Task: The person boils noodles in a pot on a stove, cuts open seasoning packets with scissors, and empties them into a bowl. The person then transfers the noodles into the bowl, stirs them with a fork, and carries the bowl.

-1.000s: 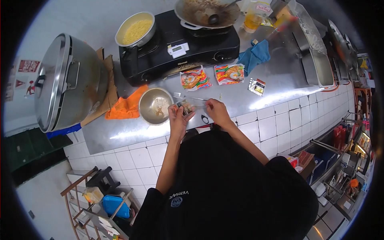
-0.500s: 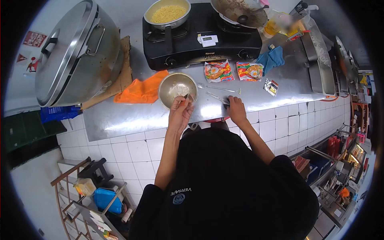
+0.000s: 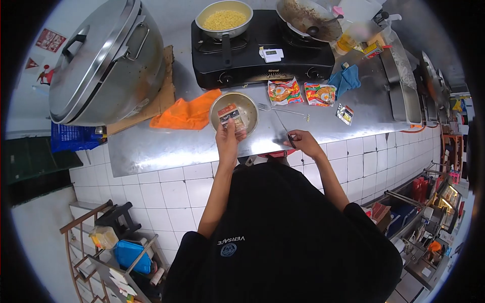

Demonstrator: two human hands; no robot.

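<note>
My left hand (image 3: pixel 229 144) pinches a small seasoning sachet (image 3: pixel 229 115), which has a red-brown top band and a dark middle. Sachet and fingertips are over the round metal bowl (image 3: pixel 254 112); what lies in the bowl is mostly hidden. To the right, my right hand (image 3: pixel 306 143) is closed on the black handle of a thin-bladed knife (image 3: pixel 284 127), its blade slanting up and left above the steel counter. A fork (image 3: pixel 283 109) lies just beyond the blade. Two noodle packets (image 3: pixel 284 92) (image 3: pixel 320 94) sit behind the fork.
An orange cloth (image 3: pixel 184 112) lies left of the bowl. On the black gas stove (image 3: pixel 262 72) stand a pan of noodles (image 3: pixel 225 20), a timer (image 3: pixel 272 54) and a wok (image 3: pixel 308 20). Another sachet (image 3: pixel 345 114) and a blue cloth (image 3: pixel 345 80) are rightward. A large pot (image 3: pixel 108 60) stands left.
The sachet in my left hand has turned its printed face up over the bowl. My right hand has lifted the knife and moved slightly toward me. The whole view has shifted a little.
</note>
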